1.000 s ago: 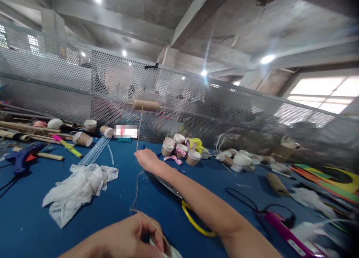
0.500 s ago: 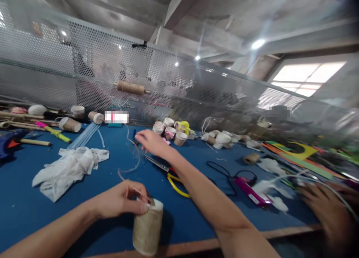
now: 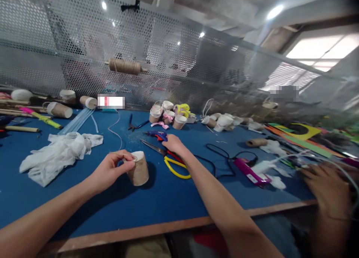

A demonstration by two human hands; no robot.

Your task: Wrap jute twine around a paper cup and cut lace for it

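Observation:
My left hand (image 3: pixel 116 167) pinches the rim of a small brown, fabric-like cup (image 3: pixel 138 172) with a white lining, held tilted over the blue table. A thin length of twine (image 3: pixel 113 130) runs from near these fingers toward the back. My right hand (image 3: pixel 174 145) is closed around the back end of a blue hot glue gun (image 3: pixel 157 134) with a red trigger; its grip is mostly hidden. Scissors (image 3: pixel 161 150) with yellow and red handles lie just under my right wrist. Dark-handled pliers (image 3: pixel 136 124) rest behind the glue gun.
Crumpled white cloth (image 3: pixel 63 151) lies at left. Several small cups (image 3: pixel 179 122) stand at the back by a perforated metal screen (image 3: pixel 162 71) with a twine spool (image 3: pixel 125 66). A purple power strip (image 3: pixel 251 172) and black cable are at right, near another person's hand (image 3: pixel 322 183).
My left hand has carried the cup away from the table's front edge. My right hand has moved from near the pliers to the glue gun, and the view has tilted downward.

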